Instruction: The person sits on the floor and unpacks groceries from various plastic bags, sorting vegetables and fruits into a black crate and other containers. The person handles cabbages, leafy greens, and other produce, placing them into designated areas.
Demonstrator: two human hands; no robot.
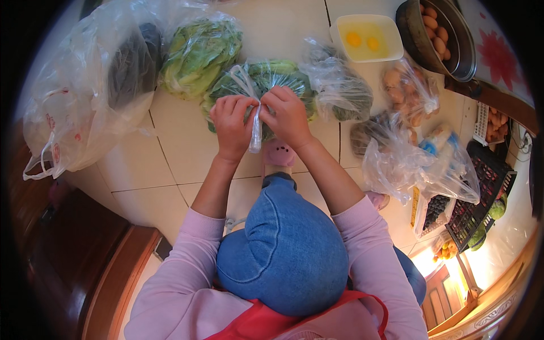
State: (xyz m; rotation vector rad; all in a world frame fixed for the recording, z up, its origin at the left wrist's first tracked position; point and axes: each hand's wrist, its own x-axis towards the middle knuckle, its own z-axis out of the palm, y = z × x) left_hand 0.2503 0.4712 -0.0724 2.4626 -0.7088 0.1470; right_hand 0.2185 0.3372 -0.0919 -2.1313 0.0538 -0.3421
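Both hands pinch the gathered neck of a clear plastic bag (256, 134) in front of my raised knee. My left hand (233, 123) grips it from the left, and my right hand (287, 114) meets it at the same spot from the right. Dark green leafy vegetables (278, 76) fill this bag, which rests on the floor just beyond my fingers. Part of it is hidden behind my hands. A bagged head of pale green lettuce-like leaves (202, 55) lies to its left. Touching its right side is another clear bag of greens (340, 87).
A large white plastic bag (91, 97) slumps at the left. Far right are a white container of cracked eggs (367, 38), a metal pot (463, 46) of brown eggs, crumpled plastic bags (408, 161) and a black crate (480, 193) of produce. Wooden furniture (119, 272) stands lower left.
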